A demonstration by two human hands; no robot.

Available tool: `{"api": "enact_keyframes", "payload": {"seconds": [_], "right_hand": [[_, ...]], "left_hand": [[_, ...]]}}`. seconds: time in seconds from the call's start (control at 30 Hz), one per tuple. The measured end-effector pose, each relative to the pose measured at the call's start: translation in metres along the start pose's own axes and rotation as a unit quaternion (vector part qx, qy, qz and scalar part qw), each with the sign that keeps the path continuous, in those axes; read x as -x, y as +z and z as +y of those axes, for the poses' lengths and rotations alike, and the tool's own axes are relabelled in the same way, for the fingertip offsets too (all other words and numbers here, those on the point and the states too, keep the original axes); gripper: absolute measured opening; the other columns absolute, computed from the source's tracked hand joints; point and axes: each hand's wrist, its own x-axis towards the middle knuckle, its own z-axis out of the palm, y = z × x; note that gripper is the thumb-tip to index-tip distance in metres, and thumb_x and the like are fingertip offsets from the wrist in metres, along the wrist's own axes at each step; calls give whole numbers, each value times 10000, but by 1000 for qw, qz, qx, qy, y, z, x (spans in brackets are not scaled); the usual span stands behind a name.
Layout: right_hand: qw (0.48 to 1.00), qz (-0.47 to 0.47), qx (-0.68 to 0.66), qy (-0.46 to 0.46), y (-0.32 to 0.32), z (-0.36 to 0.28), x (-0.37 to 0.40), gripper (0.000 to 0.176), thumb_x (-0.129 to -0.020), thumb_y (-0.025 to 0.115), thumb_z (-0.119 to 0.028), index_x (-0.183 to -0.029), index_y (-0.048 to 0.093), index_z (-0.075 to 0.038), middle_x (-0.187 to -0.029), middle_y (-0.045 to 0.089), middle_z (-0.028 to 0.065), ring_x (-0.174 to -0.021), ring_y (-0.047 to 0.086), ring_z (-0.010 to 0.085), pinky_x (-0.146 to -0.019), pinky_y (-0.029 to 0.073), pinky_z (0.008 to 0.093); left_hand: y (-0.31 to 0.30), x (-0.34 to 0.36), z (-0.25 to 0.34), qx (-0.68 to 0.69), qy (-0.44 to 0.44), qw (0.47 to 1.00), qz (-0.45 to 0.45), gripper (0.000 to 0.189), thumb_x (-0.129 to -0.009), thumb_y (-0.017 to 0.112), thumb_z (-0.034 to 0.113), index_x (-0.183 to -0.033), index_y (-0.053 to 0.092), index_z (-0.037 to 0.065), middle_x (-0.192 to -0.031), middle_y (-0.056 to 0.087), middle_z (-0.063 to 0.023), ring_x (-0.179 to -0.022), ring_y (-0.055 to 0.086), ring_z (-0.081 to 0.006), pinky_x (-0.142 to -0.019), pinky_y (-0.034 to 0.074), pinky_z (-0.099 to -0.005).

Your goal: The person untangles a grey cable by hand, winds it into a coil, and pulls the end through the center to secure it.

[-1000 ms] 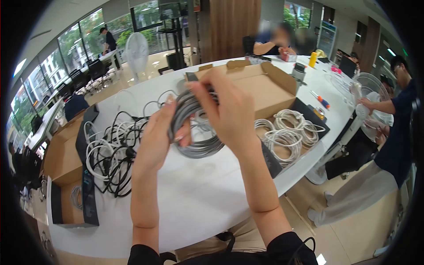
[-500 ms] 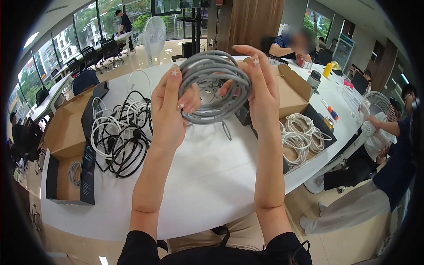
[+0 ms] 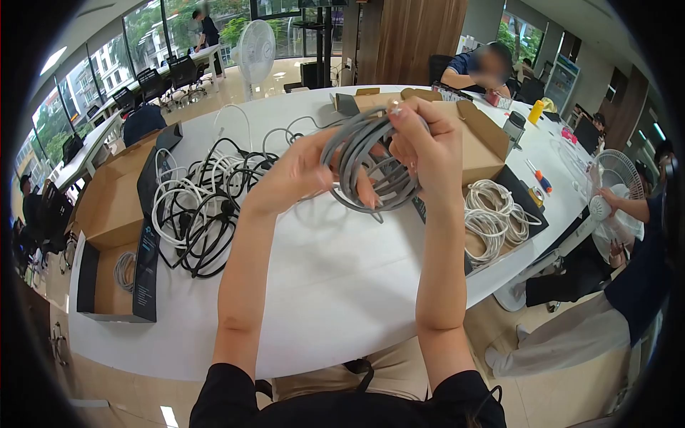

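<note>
A coil of grey cable (image 3: pixel 347 165) is held up over the table in front of me, its loops tilted. My right hand (image 3: pixel 432 139) pinches the bundle at its upper right, thumb on top. My left hand (image 3: pixel 296 175) is closed around the left side, with fingertips showing through the middle of the loops; it is slightly blurred. A short cable end hangs below the coil. To the left lies a tangle of black and white cables (image 3: pixel 203 214). At the right, an open box (image 3: pixel 524 203) contains coiled white cables (image 3: pixel 496 221).
An open box (image 3: pixel 89 278) on the left holds a small grey cable coil (image 3: pixel 125 271). A screwdriver (image 3: pixel 540 178), a yellow bottle (image 3: pixel 536 112) and a dark tumbler (image 3: pixel 514 127) stand or lie on the white table (image 3: pixel 321 307). Other people are around, one seated across.
The coil has come lower and turned more edge-on. My right hand has shifted to its top right, and my left hand has moved lower and rightward along its left side.
</note>
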Motion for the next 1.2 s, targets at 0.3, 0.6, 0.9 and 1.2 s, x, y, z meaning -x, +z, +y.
{"api": "enact_keyframes", "payload": {"seconds": [0.3, 0.6, 0.9, 1.2], "right_hand": [[990, -41, 96, -95, 14, 10, 6, 282, -837, 563, -262, -737, 592, 1, -538, 517, 5, -478, 448, 35, -417, 316, 178], [882, -438, 78, 158, -14, 64, -13, 293, -826, 554, -296, -850, 607, -9, -718, 595, 31, -659, 539, 88, -612, 403, 225], [920, -330, 151, 148, -38, 93, -31, 319, -815, 500, -283, -734, 639, -8, -758, 620, 72, -810, 554, 133, -823, 392, 284], [901, -98, 423, -9, -42, 105, -27, 316, -745, 676, -265, -632, 588, 17, -470, 439, 1, -456, 350, 70, -424, 288, 247]], "left_hand": [[16, 1, 8, -78, 29, 978, 193, 255, -868, 531, 251, -812, 561, 4, -474, 362, 52, -374, 309, -9, -357, 245, -173], [-22, 32, 40, 219, 270, 904, 251, 305, -922, 398, 314, -993, 513, 40, -513, 360, 71, -341, 290, -6, -349, 252, -164], [-46, 106, 101, 161, 413, 887, 127, 210, -903, 400, 209, -922, 488, 20, -594, 436, 51, -435, 403, -8, -407, 331, -143], [-63, 149, 123, 17, 429, 875, 222, 333, -896, 426, 191, -1143, 449, -33, -953, 598, -102, -785, 593, -146, -786, 451, -264]]}}
